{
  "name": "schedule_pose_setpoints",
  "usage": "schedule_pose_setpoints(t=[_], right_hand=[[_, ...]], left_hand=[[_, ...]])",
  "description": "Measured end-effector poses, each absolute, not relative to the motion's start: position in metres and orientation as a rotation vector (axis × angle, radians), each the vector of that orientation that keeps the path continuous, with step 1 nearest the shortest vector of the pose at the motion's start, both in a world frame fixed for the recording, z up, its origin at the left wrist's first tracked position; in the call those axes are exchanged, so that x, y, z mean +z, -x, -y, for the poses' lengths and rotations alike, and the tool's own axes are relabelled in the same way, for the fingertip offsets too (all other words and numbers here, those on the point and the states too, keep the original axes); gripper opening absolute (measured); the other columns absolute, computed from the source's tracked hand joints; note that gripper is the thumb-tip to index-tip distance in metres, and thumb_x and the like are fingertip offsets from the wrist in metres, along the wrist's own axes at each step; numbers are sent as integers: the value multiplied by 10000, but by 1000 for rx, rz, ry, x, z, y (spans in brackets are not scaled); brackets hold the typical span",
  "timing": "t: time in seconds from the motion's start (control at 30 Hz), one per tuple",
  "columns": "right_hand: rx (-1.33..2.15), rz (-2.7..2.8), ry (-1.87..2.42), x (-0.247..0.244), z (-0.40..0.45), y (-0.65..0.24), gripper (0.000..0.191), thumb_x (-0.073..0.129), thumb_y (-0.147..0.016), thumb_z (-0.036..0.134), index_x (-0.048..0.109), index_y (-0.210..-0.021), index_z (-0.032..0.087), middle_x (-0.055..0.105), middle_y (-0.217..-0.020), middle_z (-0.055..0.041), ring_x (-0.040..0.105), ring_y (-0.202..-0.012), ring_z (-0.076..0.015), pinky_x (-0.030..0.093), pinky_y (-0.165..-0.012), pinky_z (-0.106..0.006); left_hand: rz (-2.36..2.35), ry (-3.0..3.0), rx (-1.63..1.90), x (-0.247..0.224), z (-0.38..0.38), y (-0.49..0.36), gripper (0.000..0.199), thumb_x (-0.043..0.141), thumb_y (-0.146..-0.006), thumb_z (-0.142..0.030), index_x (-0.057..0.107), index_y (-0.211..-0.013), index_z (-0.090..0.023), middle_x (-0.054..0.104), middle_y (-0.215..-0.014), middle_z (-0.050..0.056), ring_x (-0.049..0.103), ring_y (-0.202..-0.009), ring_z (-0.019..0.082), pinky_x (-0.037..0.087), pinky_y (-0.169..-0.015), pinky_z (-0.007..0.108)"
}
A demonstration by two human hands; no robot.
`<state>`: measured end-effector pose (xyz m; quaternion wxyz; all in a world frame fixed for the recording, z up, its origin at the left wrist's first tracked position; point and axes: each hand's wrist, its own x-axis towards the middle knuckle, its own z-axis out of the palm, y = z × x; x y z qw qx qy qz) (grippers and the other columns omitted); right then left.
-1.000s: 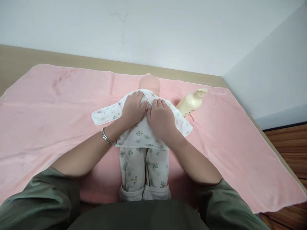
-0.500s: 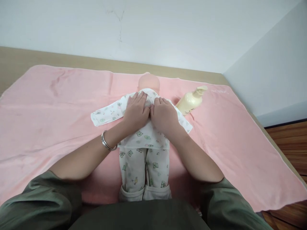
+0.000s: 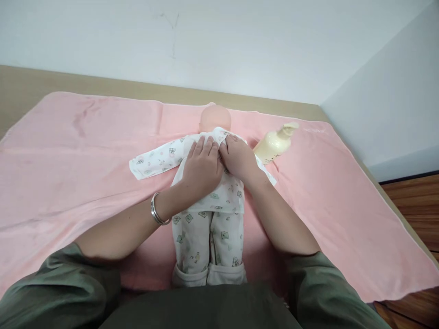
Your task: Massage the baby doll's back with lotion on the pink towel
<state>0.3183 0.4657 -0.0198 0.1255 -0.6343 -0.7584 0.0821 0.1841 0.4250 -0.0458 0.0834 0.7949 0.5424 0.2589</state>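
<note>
A baby doll (image 3: 215, 118) lies stretched out in front of me, its head toward the wall; no face shows. It wears a white printed shirt (image 3: 219, 198) and matching trousers (image 3: 224, 237) with cuffed feet. My left hand (image 3: 203, 167) rests flat on the middle of the shirt, fingers extended and held close together. Beside it, my right hand (image 3: 238, 157) lies higher up near the collar, fingers curled into the shirt's fabric; its fingertips are partly hidden. One sleeve spreads out to the left, while my right forearm and hand partly cover the other.
A pink blanket (image 3: 336, 192) lies under the doll on a wooden table (image 3: 20, 87). To the right of the doll, a cream pump bottle (image 3: 274, 144) leans on its side. A white wall (image 3: 219, 50) rises behind the table, and brown wood (image 3: 411, 201) shows at the lower right.
My right hand has shifted up toward the collar and its fingers have curled. My left hand has moved slightly right and down, staying flat on the shirt. The bottle stays put.
</note>
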Motion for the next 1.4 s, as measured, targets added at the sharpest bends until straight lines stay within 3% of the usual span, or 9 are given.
schedule_pose_setpoints(t=[0.23, 0.43, 0.63, 0.77, 0.87, 1.07, 1.2, 1.3, 1.4], right_hand=[[3, 2325, 1758, -17, -431, -306, 296, 391, -1011, 229, 651, -896, 148, 680, -1003, -162, 627, -1065, -296, 508, -1005, -435], [100, 2248, 1686, -19, -434, -308, 311, 377, -1000, 243, 613, -804, 188, 672, -949, -128, 627, -1026, -276, 528, -991, -437], [307, 2114, 1921, -18, -460, -318, 302, 343, -1001, 231, 629, -930, 167, 691, -1075, -131, 632, -1058, -271, 541, -897, -396], [115, 2215, 1864, -26, -463, -319, 317, 328, -1004, 182, 634, -932, 146, 694, -1053, -133, 636, -1037, -255, 522, -930, -373], [-46, 2364, 1746, -27, -454, -318, 317, 342, -972, 115, 615, -815, 151, 679, -932, -122, 632, -984, -243, 508, -970, -370], [10, 2260, 1737, -22, -434, -310, 316, 423, -987, 224, 565, -708, 184, 611, -791, -95, 612, -842, -228, 544, -874, -377], [124, 2242, 1722, -26, -445, -311, 368, 350, -1012, 232, 628, -783, 155, 654, -905, -130, 629, -986, -255, 526, -1010, -417], [250, 2222, 1726, -31, -459, -314, 415, 314, -1026, 248, 669, -1094, 43, 642, -1248, -206, 541, -1301, -300, 403, -1207, -457], [296, 2187, 1720, -35, -466, -315, 517, 279, -1034, 254, 547, -1363, -41, 491, -1499, -243, 396, -1477, -308, 244, -1309, -481]], left_hand=[[-1594, -2133, 857, -47, -458, -169, 577, 322, -993, -295, 471, -1478, -20, 448, -1596, 221, 362, -1541, 322, 277, -1309, 522], [-1665, -2150, 820, -50, -458, -169, 593, 346, -987, -306, 481, -1457, 29, 461, -1575, 256, 358, -1539, 350, 263, -1313, 530], [-1620, -2407, 817, -46, -430, -181, 552, 358, -996, -268, 518, -1431, 31, 510, -1537, 256, 399, -1520, 353, 294, -1301, 542], [-1606, -2396, 787, -43, -424, -183, 568, 352, -988, -247, 515, -1431, 69, 489, -1551, 265, 381, -1528, 361, 282, -1312, 522], [-1602, -2262, 794, -43, -437, -178, 587, 361, -981, -264, 480, -1467, 43, 456, -1586, 240, 362, -1542, 338, 262, -1320, 522], [-1597, -2179, 847, -51, -471, -164, 578, 351, -956, -329, 531, -1427, -46, 517, -1546, 205, 438, -1488, 325, 296, -1299, 518], [-1659, -2212, 820, -52, -467, -166, 612, 343, -968, -340, 508, -1439, 13, 501, -1544, 251, 431, -1485, 359, 287, -1294, 547], [-1693, -2242, 778, -49, -450, -173, 632, 319, -988, -329, 461, -1477, 46, 445, -1585, 261, 371, -1523, 380, 278, -1290, 571], [-1691, -2307, 753, -46, -434, -179, 619, 309, -995, -300, 459, -1485, 48, 433, -1600, 243, 343, -1543, 364, 282, -1296, 543]])
